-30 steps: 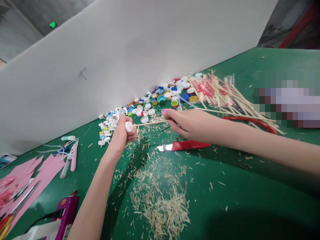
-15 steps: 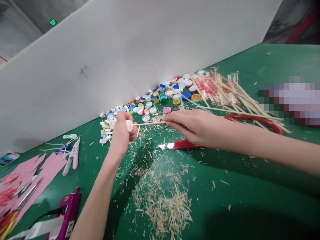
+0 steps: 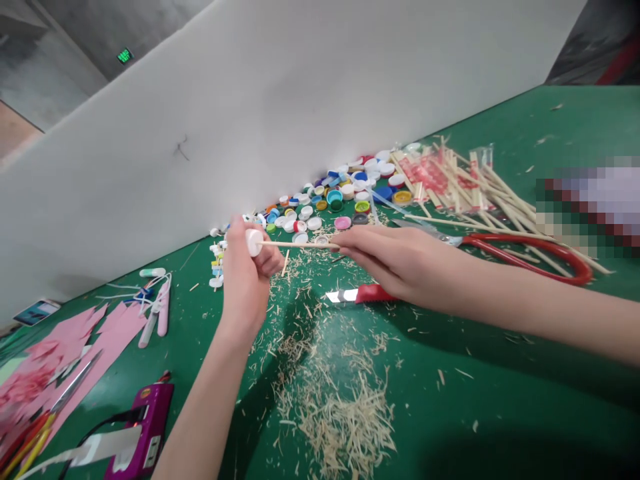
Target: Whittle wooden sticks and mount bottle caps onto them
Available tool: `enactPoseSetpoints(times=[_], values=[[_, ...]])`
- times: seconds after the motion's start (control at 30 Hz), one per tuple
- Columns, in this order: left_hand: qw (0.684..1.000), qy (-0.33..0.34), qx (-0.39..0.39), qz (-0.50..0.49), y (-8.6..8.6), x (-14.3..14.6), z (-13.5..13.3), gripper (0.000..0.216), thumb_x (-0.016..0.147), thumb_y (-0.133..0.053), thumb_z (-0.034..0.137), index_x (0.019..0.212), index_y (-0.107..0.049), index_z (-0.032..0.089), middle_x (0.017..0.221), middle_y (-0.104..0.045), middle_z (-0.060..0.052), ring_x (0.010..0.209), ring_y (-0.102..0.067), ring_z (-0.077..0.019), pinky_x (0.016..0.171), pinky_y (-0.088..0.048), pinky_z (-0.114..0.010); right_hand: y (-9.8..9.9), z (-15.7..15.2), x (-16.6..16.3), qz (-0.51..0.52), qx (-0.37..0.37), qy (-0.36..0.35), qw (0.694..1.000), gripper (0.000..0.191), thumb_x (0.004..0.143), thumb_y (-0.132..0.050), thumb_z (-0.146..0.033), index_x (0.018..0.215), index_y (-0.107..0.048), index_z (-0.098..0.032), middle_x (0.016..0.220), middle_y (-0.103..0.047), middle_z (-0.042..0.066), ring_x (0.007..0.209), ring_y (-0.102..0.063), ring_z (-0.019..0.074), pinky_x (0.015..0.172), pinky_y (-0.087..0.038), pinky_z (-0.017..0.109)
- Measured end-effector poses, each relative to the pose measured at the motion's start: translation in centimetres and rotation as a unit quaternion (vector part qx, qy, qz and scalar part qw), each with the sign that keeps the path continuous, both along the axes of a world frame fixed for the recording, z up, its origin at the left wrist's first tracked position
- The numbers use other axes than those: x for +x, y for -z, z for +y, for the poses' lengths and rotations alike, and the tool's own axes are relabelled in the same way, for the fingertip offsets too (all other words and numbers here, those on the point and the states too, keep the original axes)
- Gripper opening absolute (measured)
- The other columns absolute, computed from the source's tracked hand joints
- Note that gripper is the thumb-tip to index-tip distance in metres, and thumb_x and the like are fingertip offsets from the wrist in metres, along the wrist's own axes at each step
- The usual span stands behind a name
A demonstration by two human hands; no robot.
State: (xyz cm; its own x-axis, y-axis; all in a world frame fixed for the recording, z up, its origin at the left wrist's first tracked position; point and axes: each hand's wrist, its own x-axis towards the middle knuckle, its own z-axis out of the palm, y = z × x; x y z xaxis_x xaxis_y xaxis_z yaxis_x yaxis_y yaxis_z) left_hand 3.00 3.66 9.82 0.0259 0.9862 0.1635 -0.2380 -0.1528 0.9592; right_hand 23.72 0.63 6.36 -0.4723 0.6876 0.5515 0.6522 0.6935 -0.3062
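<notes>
A white bottle cap is pinched in my left hand, its fingers closed round it. From the cap a thin wooden stick runs level to the right. My right hand grips the stick's other end between thumb and fingers. Just below that hand lies a red utility knife with its blade out, partly hidden by the palm. Behind my left hand, small assemblies of caps on sticks stand on the green table, mostly covered by the hand.
Loose bottle caps line the white partition. Chopsticks and red-handled scissors lie at right. Wood shavings cover the front middle. At left are pink paper, pink glue guns and a purple power strip.
My view has shifted slightly, so the table's things appear further right. My left hand has turned a little, still holding the cap; the right hand keeps its grip on the stick.
</notes>
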Motion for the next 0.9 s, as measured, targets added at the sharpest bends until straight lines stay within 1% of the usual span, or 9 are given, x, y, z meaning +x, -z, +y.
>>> enactPoseSetpoints(times=[0.1, 0.17, 0.27, 0.43, 0.6, 0.73, 0.8, 0.9], values=[[0.999, 0.017, -0.005, -0.03, 0.8, 0.3, -0.1, 0.046, 0.09, -0.048, 0.054, 0.063, -0.033, 0.021, 0.052, -0.017, 0.008, 0.042, -0.018, -0.0054, 0.043, -0.021, -0.025, 0.3, -0.4, -0.3, -0.005, 0.015, -0.012, 1.0, 0.042, 0.103, -0.024, -0.034, 0.116, -0.059, -0.014, 0.101, -0.062, 0.009, 0.081, -0.055, 0.011, 0.068, -0.039, 0.024], [0.999, 0.02, -0.012, -0.049, 1.1, 0.4, -0.1, 0.048, 0.09, -0.05, 0.054, 0.062, -0.029, 0.02, 0.052, -0.016, 0.008, 0.042, -0.017, -0.0052, 0.043, -0.021, -0.025, 0.5, -0.6, -0.6, -0.003, 0.018, -0.016, 1.0, 0.041, 0.103, -0.024, -0.032, 0.111, -0.059, -0.012, 0.095, -0.062, 0.009, 0.078, -0.054, 0.0105, 0.067, -0.039, 0.024], [0.997, 0.017, -0.031, -0.074, 1.4, 0.7, -0.2, 0.049, 0.09, -0.05, 0.053, 0.062, -0.027, 0.02, 0.052, -0.015, 0.009, 0.042, -0.017, -0.0048, 0.043, -0.02, -0.025, 0.9, -0.9, -0.9, -0.003, 0.014, -0.009, 1.0, 0.038, 0.103, -0.025, -0.03, 0.106, -0.057, -0.01, 0.087, -0.06, 0.008, 0.071, -0.05, 0.0087, 0.065, -0.036, 0.022], [0.995, 0.011, -0.052, -0.081, 1.9, 1.0, -0.2, 0.047, 0.09, -0.05, 0.052, 0.063, -0.029, 0.021, 0.052, -0.016, 0.009, 0.041, -0.016, -0.0045, 0.042, -0.021, -0.025, 1.3, -1.4, -1.2, -0.018, 0.023, 0.004, 1.0, 0.03, 0.099, -0.028, -0.021, 0.106, -0.056, -0.01, 0.085, -0.057, 0.007, 0.068, -0.045, 0.0078, 0.062, -0.033, 0.022], [0.994, 0.016, -0.074, -0.08, 2.2, 1.1, -0.1, 0.045, 0.091, -0.049, 0.053, 0.064, -0.031, 0.021, 0.051, -0.013, 0.009, 0.04, -0.015, -0.0051, 0.04, -0.021, -0.026, 1.9, -1.5, -1.4, -0.025, 0.0, 0.023, 0.999, 0.029, 0.099, -0.03, -0.023, 0.102, -0.056, -0.01, 0.087, -0.059, 0.009, 0.066, -0.044, 0.0082, 0.062, -0.032, 0.022], [0.985, 0.027, -0.112, -0.132, 2.4, 1.2, -0.1, 0.043, 0.092, -0.05, 0.051, 0.065, -0.034, 0.021, 0.051, -0.013, 0.01, 0.041, -0.015, -0.0046, 0.04, -0.02, -0.024, 2.3, -1.5, -1.7, -0.007, -0.015, 0.027, 1.0, 0.033, 0.101, -0.028, -0.027, 0.1, -0.056, -0.011, 0.089, -0.06, 0.009, 0.064, -0.045, 0.0077, 0.061, -0.033, 0.023], [0.976, 0.035, -0.136, -0.169, 2.7, 1.3, 0.0, 0.043, 0.09, -0.053, 0.051, 0.066, -0.036, 0.02, 0.051, -0.013, 0.01, 0.04, -0.014, -0.0039, 0.039, -0.019, -0.023, 2.3, -1.5, -1.8, 0.002, -0.034, 0.03, 0.999, 0.035, 0.102, -0.027, -0.029, 0.1, -0.056, -0.011, 0.089, -0.06, 0.008, 0.066, -0.048, 0.0079, 0.061, -0.034, 0.023], [0.965, 0.029, -0.162, -0.205, 3.1, 1.6, 0.0, 0.045, 0.087, -0.058, 0.054, 0.066, -0.038, 0.019, 0.05, -0.012, 0.011, 0.04, -0.013, -0.0031, 0.039, -0.017, -0.022, 2.0, -1.7, -1.9, 0.015, -0.068, 0.04, 0.997, 0.037, 0.102, -0.026, -0.032, 0.1, -0.057, -0.012, 0.088, -0.061, 0.007, 0.07, -0.052, 0.0087, 0.063, -0.036, 0.023]])
